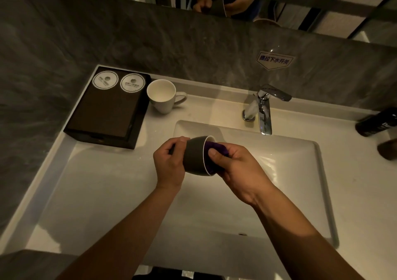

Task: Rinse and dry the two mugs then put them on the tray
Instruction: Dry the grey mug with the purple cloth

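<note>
Right now your left hand (169, 163) is wrapped around the base end of the dark mug (196, 156), which lies on its side over the sink (300, 172), mouth facing right. Your right hand (234, 168) is pinching a purple cloth (214, 147) and pushing it into the mug's mouth, thumb across the rim. Second mug, the white mug (162, 96), stands upright on the worktop (103, 183), handle to the right, just beside the dark tray (107, 116). Tray sits at the back left corner and carries two round paper coasters (105, 80). Chrome faucet (265, 107) stands behind the sink; dark bottle (376, 123) at the right edge.
</note>
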`<state>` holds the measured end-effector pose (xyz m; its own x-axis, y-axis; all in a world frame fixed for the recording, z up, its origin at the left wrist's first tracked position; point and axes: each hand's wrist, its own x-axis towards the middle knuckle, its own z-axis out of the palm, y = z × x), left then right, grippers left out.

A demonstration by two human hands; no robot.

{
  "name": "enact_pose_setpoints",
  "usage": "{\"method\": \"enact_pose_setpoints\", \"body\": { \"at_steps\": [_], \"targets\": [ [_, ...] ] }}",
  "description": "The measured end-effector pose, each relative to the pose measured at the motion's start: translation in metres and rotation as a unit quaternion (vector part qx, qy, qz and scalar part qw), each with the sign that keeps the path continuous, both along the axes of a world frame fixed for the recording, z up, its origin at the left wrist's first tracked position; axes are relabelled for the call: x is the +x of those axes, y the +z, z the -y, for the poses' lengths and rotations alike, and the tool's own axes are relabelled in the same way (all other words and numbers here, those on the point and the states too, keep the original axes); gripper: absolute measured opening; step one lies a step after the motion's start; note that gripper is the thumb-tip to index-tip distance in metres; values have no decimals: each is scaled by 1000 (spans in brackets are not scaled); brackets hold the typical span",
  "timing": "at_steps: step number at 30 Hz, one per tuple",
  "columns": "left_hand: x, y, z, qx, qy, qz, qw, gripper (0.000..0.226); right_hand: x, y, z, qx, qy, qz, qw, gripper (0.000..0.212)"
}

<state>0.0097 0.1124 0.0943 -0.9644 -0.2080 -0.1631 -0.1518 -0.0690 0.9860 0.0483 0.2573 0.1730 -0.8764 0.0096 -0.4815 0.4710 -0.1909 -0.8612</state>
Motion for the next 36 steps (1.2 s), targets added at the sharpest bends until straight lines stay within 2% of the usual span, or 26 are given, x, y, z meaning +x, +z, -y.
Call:
{"method": "enact_pose_setpoints", "body": {
  "at_steps": [6,9,12,16,21,26,28,30,31,32,33,34,36],
  "targets": [
    [-7,-11,9,33,22,64,997,21,-10,-1,0,3,-28,13,1000,20],
    [-13,-16,16,93,45,124,987,27,-19,6,-8,-47,-49,7,998,21],
    [-19,-23,25,171,72,187,965,19,-35,12,-17,-45,-85,-26,995,21],
    [-26,-27,30,265,97,254,925,14,-70,-7,-25,106,-155,-88,978,17],
    [-39,-33,37,304,96,275,907,25,-120,-38,-32,294,-181,-140,928,16],
    [-49,-39,41,351,62,292,888,20,-150,-76,-46,493,-73,-204,843,24],
    [-51,-38,41,368,53,304,877,23,-153,-104,-53,562,76,-171,806,37],
    [-54,-37,42,380,45,316,868,27,-150,-129,-57,606,261,-91,746,68],
    [-56,-38,42,386,39,319,865,29,-150,-134,-59,606,311,-60,730,80],
    [-57,-38,42,390,34,321,862,32,-150,-136,-59,592,322,-52,737,82],
    [-59,-38,42,393,32,324,860,34,-151,-132,-58,567,305,-57,764,76],
    [-60,-37,42,397,31,326,858,35,-150,-123,-56,542,265,-80,793,66],
    [-63,-35,42,412,34,331,848,35,-141,-103,-50,522,193,-160,815,48]
  ]
}}
